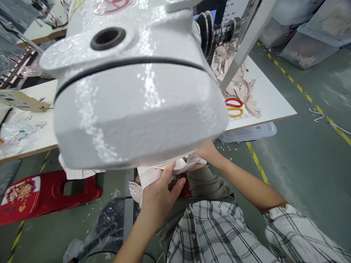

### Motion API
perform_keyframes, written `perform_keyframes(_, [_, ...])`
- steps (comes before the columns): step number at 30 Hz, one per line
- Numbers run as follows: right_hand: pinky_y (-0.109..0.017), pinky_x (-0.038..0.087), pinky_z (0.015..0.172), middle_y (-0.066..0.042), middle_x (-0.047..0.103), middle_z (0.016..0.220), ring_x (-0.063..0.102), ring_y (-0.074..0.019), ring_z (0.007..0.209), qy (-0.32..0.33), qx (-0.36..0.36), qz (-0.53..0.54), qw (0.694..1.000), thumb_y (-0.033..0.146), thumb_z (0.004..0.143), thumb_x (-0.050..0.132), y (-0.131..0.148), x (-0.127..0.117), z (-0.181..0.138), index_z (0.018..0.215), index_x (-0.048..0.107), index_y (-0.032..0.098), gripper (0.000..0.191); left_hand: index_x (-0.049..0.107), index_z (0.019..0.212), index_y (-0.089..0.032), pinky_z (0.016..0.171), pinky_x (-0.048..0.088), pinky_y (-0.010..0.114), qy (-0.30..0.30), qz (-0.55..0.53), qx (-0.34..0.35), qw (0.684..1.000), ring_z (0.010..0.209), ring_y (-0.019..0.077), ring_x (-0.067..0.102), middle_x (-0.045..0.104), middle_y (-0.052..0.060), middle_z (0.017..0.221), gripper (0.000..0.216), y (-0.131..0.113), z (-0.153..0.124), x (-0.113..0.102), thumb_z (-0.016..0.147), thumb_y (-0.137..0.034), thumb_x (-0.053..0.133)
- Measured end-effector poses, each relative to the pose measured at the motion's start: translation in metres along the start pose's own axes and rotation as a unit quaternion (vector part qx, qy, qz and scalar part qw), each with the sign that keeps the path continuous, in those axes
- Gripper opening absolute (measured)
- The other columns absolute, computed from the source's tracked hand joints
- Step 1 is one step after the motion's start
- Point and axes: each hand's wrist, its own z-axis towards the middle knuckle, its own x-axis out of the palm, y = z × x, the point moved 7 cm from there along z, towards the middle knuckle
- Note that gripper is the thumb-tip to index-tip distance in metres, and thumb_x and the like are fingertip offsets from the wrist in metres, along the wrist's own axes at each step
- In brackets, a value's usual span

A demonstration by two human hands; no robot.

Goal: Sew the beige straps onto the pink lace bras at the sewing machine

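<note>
Nearest, above the lap of someone in a plaid shirt (208,230), the left hand (161,193) lies with its index finger along a pale pink fabric piece (149,175) and its thumb standing apart; whether its hidden fingers pinch the cloth, I cannot tell. The right hand (207,151) reaches the cloth's other end, its fingers hidden under the sewing machine head (142,117), so its grip cannot be told either. Holding the cloth between both hands, just below the counter edge, probably keeps it spread and in easy reach. The machine's visible casing bears no readable brand, only a cut-off red-ringed sticker (112,5). Beyond, on the white counter (274,106), scissors (234,107) with one red and one yellow loop lie beside pale pink fabric strips (241,84), presumably to be handy for snipping. Behind the thread tension discs (207,33), a display (230,12) carries partial lettering, seemingly "TOF" and "MOE". Farthest right, translucent plastic bins (309,45) stand on the floor behind yellow-black tape (296,87), perhaps keeping the walkway open.
</note>
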Motion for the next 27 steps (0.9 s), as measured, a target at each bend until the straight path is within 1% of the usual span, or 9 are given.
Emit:
perform_keyframes(3, [-0.035,0.053,0.078,-0.008,0.063,0.117,0.06,-0.02,0.087,-0.027,-0.023,-0.029,0.999,0.041,0.089,0.057,-0.007,-0.006,-0.007,0.098,0.064,0.023,0.021,0.049,0.143,-0.027,0.052,0.047,0.023,0.022,0.003,0.003,1.0,0.084,0.021,0.071,0.075,0.005,0.109,0.055,-0.002,0.001,-0.002,0.091,-0.042,0.06])
perform_keyframes(7, [-0.034,0.051,0.077,-0.007,0.064,0.109,0.06,-0.0184,0.084,-0.021,-0.035,-0.034,0.999,0.04,0.09,0.056,-0.013,-0.007,-0.013,0.098,0.064,0.021,0.022,0.05,0.143,-0.026,0.059,0.051,0.024,0.018,0.01,-0.003,1.0,0.093,0.0237,0.072,0.074,0.007,0.113,0.055,-0.002,0.003,-0.007,0.091,-0.04,0.062])
perform_keyframes(9, [-0.033,0.05,0.076,-0.007,0.064,0.106,0.06,-0.0177,0.083,-0.015,-0.027,-0.028,0.999,0.04,0.09,0.056,-0.014,-0.007,-0.016,0.098,0.064,0.021,0.022,0.049,0.143,-0.025,0.058,0.05,0.024,0.018,0.006,0.0,1.0,0.088,0.0226,0.072,0.074,0.007,0.111,0.056,-0.002,0.003,-0.007,0.091,-0.04,0.062])
perform_keyframes(12, [-0.033,0.049,0.077,-0.007,0.064,0.104,0.059,-0.0174,0.083,-0.012,-0.009,-0.007,1.0,0.042,0.09,0.058,-0.016,-0.008,-0.02,0.097,0.063,0.021,0.022,0.049,0.144,-0.024,0.049,0.043,0.022,0.032,0.0,-0.006,0.999,0.072,0.0187,0.072,0.076,0.005,0.098,0.057,-0.003,0.003,-0.005,0.092,-0.042,0.061])
perform_keyframes(14, [-0.033,0.048,0.078,-0.006,0.063,0.102,0.059,-0.0175,0.084,-0.009,-0.01,0.004,1.0,0.04,0.09,0.058,-0.014,-0.008,-0.023,0.096,0.062,0.021,0.021,0.049,0.144,-0.024,0.047,0.041,0.022,0.034,0.003,-0.007,0.999,0.071,0.0183,0.071,0.076,0.004,0.095,0.057,-0.003,0.003,-0.003,0.092,-0.043,0.06])
perform_keyframes(18, [-0.032,0.047,0.076,-0.005,0.061,0.096,0.057,-0.0171,0.082,-0.004,-0.02,0.005,1.0,0.036,0.09,0.057,-0.009,-0.009,-0.029,0.093,0.061,0.02,0.017,0.048,0.144,-0.023,0.061,0.051,0.026,-0.001,0.013,0.023,1.0,0.091,0.0245,0.072,0.075,0.01,0.11,0.056,-0.009,0.004,-0.005,0.093,-0.045,0.058])
perform_keyframes(20, [-0.032,0.048,0.076,-0.005,0.06,0.096,0.058,-0.0176,0.084,0.0,-0.015,0.01,1.0,0.035,0.089,0.058,-0.007,-0.01,-0.032,0.094,0.061,0.021,0.015,0.049,0.143,-0.023,0.064,0.052,0.027,-0.013,0.019,0.029,0.999,0.096,0.0262,0.071,0.074,0.011,0.113,0.056,-0.011,0.005,-0.006,0.092,-0.046,0.057])
perform_keyframes(25, [-0.032,0.049,0.076,-0.005,0.061,0.095,0.059,-0.018,0.085,0.017,-0.014,0.017,1.0,0.034,0.088,0.058,-0.003,-0.01,-0.04,0.093,0.061,0.021,0.013,0.046,0.145,-0.023,0.049,0.043,0.022,0.028,0.02,0.015,0.999,0.066,0.0166,0.069,0.075,0.008,0.105,0.057,-0.014,0.008,-0.004,0.093,-0.043,0.057])
perform_keyframes(27, [-0.031,0.05,0.074,-0.005,0.061,0.095,0.058,-0.0172,0.083,0.021,-0.016,0.022,0.999,0.034,0.088,0.058,-0.003,-0.009,-0.043,0.092,0.061,0.021,0.013,0.044,0.146,-0.023,0.049,0.042,0.022,0.04,0.016,0.011,0.999,0.065,0.0158,0.069,0.075,0.008,0.108,0.057,-0.014,0.008,-0.002,0.094,-0.043,0.057])
